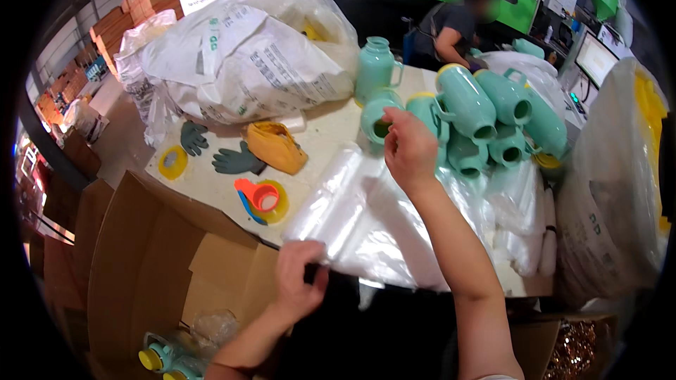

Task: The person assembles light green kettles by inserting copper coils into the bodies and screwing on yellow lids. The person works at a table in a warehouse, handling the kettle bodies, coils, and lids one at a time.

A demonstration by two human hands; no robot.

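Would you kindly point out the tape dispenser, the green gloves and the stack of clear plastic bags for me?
tape dispenser (pixel 262 198), head view, on its orange core.
green gloves (pixel 236 160), head view, on the palm of the nearer glove.
stack of clear plastic bags (pixel 366 229), head view, on the top sheet's middle.

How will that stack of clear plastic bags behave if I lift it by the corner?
The clear plastic bags look thin and glossy, so probably floppy and slippery. The left hand pinches only a corner; single sheets would likely slide off the stack.
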